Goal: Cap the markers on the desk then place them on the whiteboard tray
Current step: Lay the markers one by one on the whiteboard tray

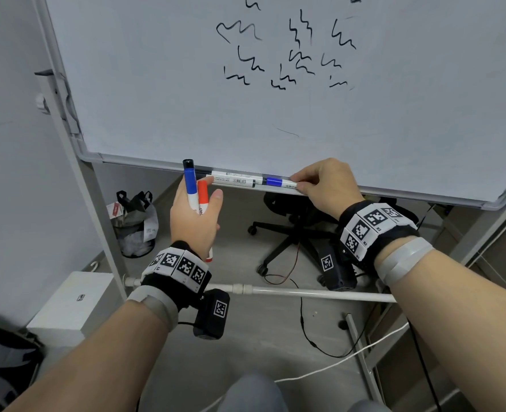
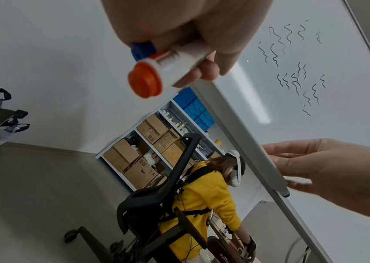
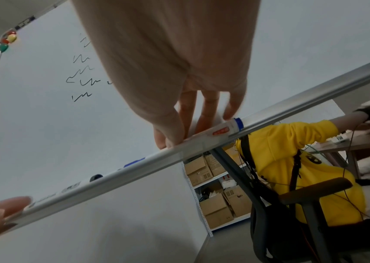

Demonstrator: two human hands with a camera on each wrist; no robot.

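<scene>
1. Your right hand [image 1: 324,185] is at the whiteboard tray [image 1: 364,193], fingers curled over the white barrel of a blue-capped marker [image 1: 281,182] and pinching it against the tray's front lip.
2. That marker lies flat along the tray, its blue cap [image 1: 274,181] pointing left, away from your palm; the right wrist view shows its blue tail end [image 3: 238,122] just past your fingertips [image 3: 229,112].
3. Your left hand [image 1: 195,217] is just left of and slightly below the tray, wrapped around two capped markers held upright side by side.
4. One of these has a blue cap with a black top [image 1: 189,176]; the other, a red-capped marker [image 1: 202,193], sits beside it and lower, with its red tail end [image 2: 144,82] sticking out under your palm in the left wrist view.
5. Two more markers already lie in the tray between your hands: a white marker [image 1: 237,181] in front and another white marker [image 1: 234,174] behind it, both lengthwise.
6. Black squiggles [image 1: 293,52] cover the whiteboard [image 1: 156,84] above the tray.
7. Below the board stand an office chair [image 1: 293,233] and a mesh bin [image 1: 134,233] on the floor.
8. In both wrist views a person in a yellow top [image 3: 296,160] sits behind the board.
</scene>
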